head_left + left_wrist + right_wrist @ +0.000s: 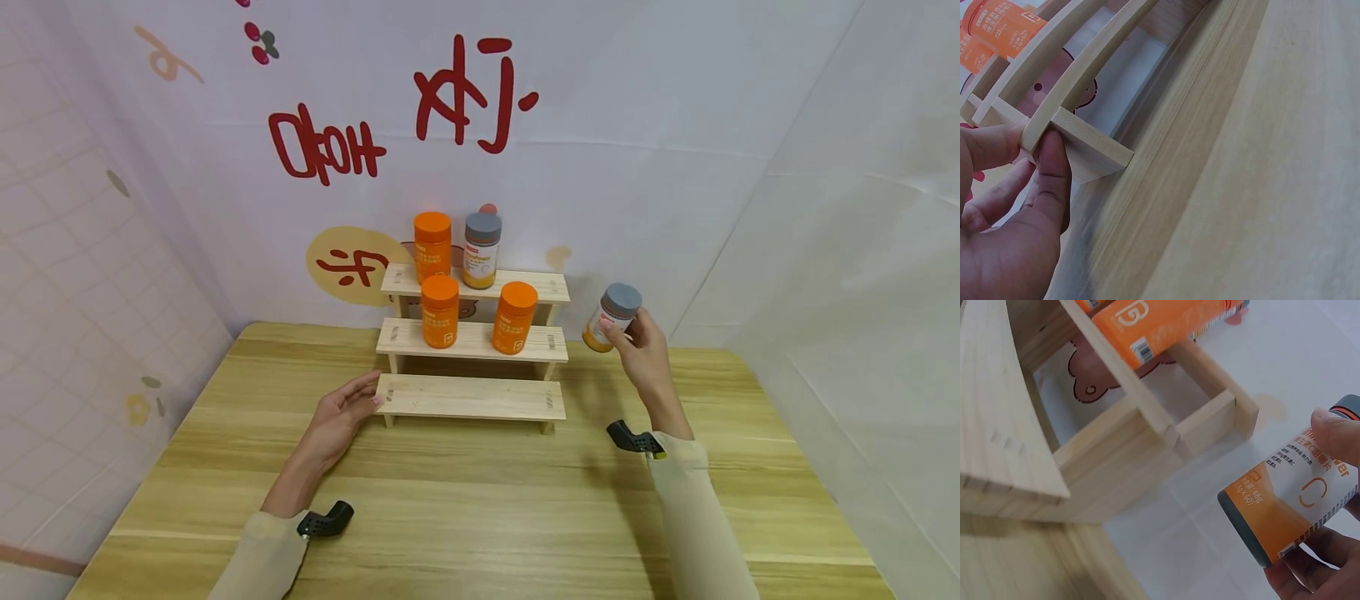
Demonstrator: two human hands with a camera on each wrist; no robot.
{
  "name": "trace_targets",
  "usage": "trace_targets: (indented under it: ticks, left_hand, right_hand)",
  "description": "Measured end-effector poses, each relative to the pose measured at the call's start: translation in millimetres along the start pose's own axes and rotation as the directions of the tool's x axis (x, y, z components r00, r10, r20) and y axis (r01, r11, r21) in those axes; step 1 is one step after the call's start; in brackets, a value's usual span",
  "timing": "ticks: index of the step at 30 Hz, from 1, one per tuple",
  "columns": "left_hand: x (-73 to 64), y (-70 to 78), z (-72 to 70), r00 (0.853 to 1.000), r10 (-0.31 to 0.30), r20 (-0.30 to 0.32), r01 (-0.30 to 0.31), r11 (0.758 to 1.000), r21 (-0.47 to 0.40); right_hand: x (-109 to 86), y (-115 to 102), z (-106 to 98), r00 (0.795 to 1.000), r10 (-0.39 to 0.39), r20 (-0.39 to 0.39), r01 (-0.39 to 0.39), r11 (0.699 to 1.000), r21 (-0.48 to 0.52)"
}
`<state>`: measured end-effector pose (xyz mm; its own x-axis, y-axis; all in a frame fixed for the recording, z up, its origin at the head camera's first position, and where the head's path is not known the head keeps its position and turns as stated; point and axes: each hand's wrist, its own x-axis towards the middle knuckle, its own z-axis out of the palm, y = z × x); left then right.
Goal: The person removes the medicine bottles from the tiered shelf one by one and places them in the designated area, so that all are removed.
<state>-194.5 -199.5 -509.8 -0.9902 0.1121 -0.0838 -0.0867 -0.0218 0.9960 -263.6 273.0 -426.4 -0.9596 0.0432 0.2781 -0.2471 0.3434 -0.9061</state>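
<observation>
My right hand (643,348) grips a grey-capped pill bottle (611,317), tilted, beside the right end of a three-step wooden rack (471,397). In the right wrist view, thumb and fingers lie on either side of that bottle's white and orange label. With thumb and fingers, my left hand (339,421) pinches the left end of the rack's lowest step (1054,109). Another grey-capped bottle (481,252) and an orange bottle (432,248) stand on the top step. Two more orange bottles, a left one (440,312) and a right one (515,318), stand on the middle step.
The rack stands on a wood-grain table (465,508) near its back edge. Behind it hangs a white backdrop (637,125) with red characters and cartoon prints. A pale wall sheet (847,333) borders the right side, and a grid-patterned one (67,275) the left.
</observation>
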Motion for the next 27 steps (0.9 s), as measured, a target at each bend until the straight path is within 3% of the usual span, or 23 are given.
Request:
trace_targets:
  ticks: [27]
  left_hand:
    - [-0.2, 1.8, 2.2, 1.000, -0.011, -0.006, 0.011, 1.000, -0.010]
  right_hand:
    - [-12.9, 64, -20, 0.984, 0.170, 0.048, -0.169, 0.985, -0.022]
